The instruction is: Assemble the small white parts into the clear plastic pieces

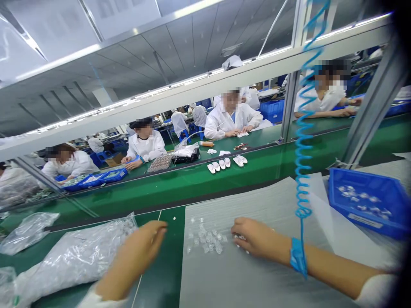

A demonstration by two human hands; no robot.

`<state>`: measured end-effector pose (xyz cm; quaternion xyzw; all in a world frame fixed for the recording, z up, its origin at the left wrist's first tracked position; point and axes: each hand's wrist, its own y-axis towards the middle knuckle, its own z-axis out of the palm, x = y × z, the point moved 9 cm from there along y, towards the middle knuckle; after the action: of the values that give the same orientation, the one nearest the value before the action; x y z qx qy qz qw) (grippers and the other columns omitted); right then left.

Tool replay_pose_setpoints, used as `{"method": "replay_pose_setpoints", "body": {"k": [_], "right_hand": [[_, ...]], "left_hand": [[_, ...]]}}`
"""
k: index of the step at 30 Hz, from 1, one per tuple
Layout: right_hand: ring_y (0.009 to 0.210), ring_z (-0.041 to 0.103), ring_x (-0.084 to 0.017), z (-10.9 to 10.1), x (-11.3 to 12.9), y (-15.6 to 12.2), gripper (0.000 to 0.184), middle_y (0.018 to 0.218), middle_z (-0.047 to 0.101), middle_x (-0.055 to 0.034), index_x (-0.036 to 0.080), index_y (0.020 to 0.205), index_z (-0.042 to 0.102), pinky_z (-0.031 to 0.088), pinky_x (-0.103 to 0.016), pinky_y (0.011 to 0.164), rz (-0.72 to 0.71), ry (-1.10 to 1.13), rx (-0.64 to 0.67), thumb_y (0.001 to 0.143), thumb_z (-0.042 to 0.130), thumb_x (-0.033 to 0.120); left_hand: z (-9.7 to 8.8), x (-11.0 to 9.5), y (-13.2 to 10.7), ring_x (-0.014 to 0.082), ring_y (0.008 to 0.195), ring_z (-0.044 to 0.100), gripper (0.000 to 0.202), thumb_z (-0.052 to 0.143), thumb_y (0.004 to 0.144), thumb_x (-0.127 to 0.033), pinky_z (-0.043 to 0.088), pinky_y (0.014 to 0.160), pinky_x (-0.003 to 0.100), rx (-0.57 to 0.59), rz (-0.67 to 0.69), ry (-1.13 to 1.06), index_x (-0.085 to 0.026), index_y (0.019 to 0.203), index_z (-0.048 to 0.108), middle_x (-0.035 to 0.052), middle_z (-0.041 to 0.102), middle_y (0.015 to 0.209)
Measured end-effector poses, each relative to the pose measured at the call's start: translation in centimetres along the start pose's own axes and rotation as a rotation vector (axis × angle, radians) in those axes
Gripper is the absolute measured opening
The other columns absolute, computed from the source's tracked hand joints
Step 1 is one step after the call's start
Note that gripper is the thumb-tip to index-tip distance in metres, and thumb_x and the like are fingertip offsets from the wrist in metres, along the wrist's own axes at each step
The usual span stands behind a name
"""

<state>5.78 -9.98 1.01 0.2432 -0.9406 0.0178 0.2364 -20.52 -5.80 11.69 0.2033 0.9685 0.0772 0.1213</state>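
Note:
My right hand (257,237) rests on the grey foam sheet (231,282) with its fingers curled over small white pieces (239,239), partly hidden beneath them. A blue wrist strap (298,256) with a coiled cord circles that wrist. Just left of these fingers lies a loose cluster of small clear plastic pieces (207,235). My left hand (143,248), somewhat blurred, is above the green bench, beside a large clear bag (77,252) full of whitish parts. Its fingers are bent together; whatever is between them cannot be made out.
A blue bin (369,205) holding small clear parts stands at the right. The coiled blue cord (305,149) hangs ahead of my right arm. Beyond the green conveyor (180,182), carrying several white oval parts (220,164), people in white work at a bench. Metal posts (290,102) support the overhead frame.

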Motion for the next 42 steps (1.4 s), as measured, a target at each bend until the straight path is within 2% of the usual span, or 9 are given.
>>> {"method": "replay_pose_setpoints", "body": {"k": [4, 8, 12, 17, 24, 27, 30, 36, 42], "right_hand": [[0.094, 0.061, -0.022, 1.1, -0.8, -0.1, 0.015, 0.094, 0.065, -0.0077, 0.017, 0.082, 0.069, 0.046, -0.031, 0.082, 0.056, 0.054, -0.009, 0.089, 0.056, 0.013], [0.095, 0.059, -0.021, 0.6, -1.5, -1.5, 0.017, 0.096, 0.064, -0.0061, 0.018, 0.086, 0.067, 0.046, -0.031, 0.084, 0.064, 0.118, -0.068, 0.092, 0.052, 0.012], [0.097, 0.058, -0.021, 0.4, -2.7, -2.3, 0.013, 0.100, 0.062, -0.0053, 0.020, 0.091, 0.065, 0.046, -0.032, 0.085, 0.077, 0.260, -0.135, 0.093, 0.054, 0.015], [0.095, 0.057, -0.020, 0.1, -3.6, -2.3, 0.014, 0.098, 0.062, -0.0044, 0.021, 0.091, 0.062, 0.046, -0.033, 0.085, 0.040, 0.418, -0.196, 0.096, 0.050, 0.019], [0.084, 0.060, -0.020, -1.9, -5.8, -2.9, 0.021, 0.090, 0.065, -0.0037, 0.022, 0.093, 0.068, 0.047, -0.031, 0.075, 0.186, 0.775, -0.379, 0.095, 0.055, 0.038], [0.082, 0.062, -0.019, -0.3, -7.1, -2.9, 0.026, 0.088, 0.067, -0.0043, 0.020, 0.098, 0.070, 0.049, -0.031, 0.075, 0.277, 1.078, -0.399, 0.089, 0.065, 0.044], [0.081, 0.063, -0.019, 1.7, -7.5, -2.8, 0.033, 0.085, 0.069, -0.0039, 0.019, 0.102, 0.069, 0.051, -0.032, 0.077, 0.329, 1.292, -0.362, 0.082, 0.074, 0.044], [0.081, 0.064, -0.017, 1.9, -7.1, -3.0, 0.032, 0.083, 0.070, -0.0031, 0.019, 0.100, 0.071, 0.052, -0.031, 0.078, 0.352, 1.361, -0.349, 0.079, 0.078, 0.042], [0.076, 0.066, -0.018, 1.5, -8.1, -3.3, 0.036, 0.078, 0.070, -0.0039, 0.018, 0.098, 0.072, 0.054, -0.033, 0.075, 0.388, 1.374, -0.427, 0.078, 0.078, 0.047]], "left_hand": [[8.0, -10.2, 1.9, 0.0304, 0.107, 0.061, 0.030, 0.055, 0.090, -0.027, 0.048, 0.090, 0.043, 0.197, 0.251, 0.014, -0.022, 0.117, 0.067, 0.0089, 0.070, 0.115], [12.5, -13.8, 3.1, 0.0327, 0.102, 0.059, 0.030, 0.065, 0.081, -0.026, 0.046, 0.087, 0.046, 0.303, 0.299, 0.021, -0.022, 0.110, 0.071, 0.0095, 0.069, 0.106], [13.9, -12.9, 3.6, 0.0303, 0.101, 0.058, 0.024, 0.064, 0.081, -0.022, 0.045, 0.086, 0.043, 0.323, 0.240, -0.027, -0.023, 0.102, 0.074, 0.0081, 0.069, 0.103], [13.4, -12.4, 4.8, 0.0286, 0.099, 0.058, 0.013, 0.064, 0.083, -0.022, 0.043, 0.088, 0.043, 0.299, 0.189, -0.200, -0.022, 0.087, 0.076, 0.0065, 0.070, 0.100], [14.2, -10.6, 5.8, 0.0191, 0.080, 0.063, 0.027, 0.071, 0.083, -0.041, 0.051, 0.075, 0.032, 0.310, -0.192, -1.149, -0.020, 0.100, 0.074, 0.0070, 0.072, 0.096], [15.7, -11.0, 5.0, 0.0132, 0.077, 0.063, 0.031, 0.082, 0.074, -0.034, 0.053, 0.075, 0.026, 0.343, -0.358, -1.533, -0.017, 0.098, 0.073, 0.0071, 0.070, 0.104], [16.7, -11.7, 4.3, 0.0100, 0.076, 0.064, 0.033, 0.087, 0.070, -0.027, 0.053, 0.075, 0.021, 0.368, -0.431, -1.697, -0.017, 0.098, 0.073, 0.0053, 0.070, 0.100], [17.2, -11.0, 4.6, 0.0106, 0.070, 0.062, 0.035, 0.082, 0.076, -0.032, 0.052, 0.065, 0.023, 0.363, -0.337, -1.560, -0.018, 0.105, 0.069, 0.0058, 0.071, 0.098], [15.0, -9.3, 7.5, 0.0210, 0.090, 0.066, 0.020, 0.060, 0.090, -0.031, 0.050, 0.082, 0.033, 0.127, -0.067, -0.836, -0.021, 0.103, 0.071, 0.0067, 0.075, 0.099]]}}
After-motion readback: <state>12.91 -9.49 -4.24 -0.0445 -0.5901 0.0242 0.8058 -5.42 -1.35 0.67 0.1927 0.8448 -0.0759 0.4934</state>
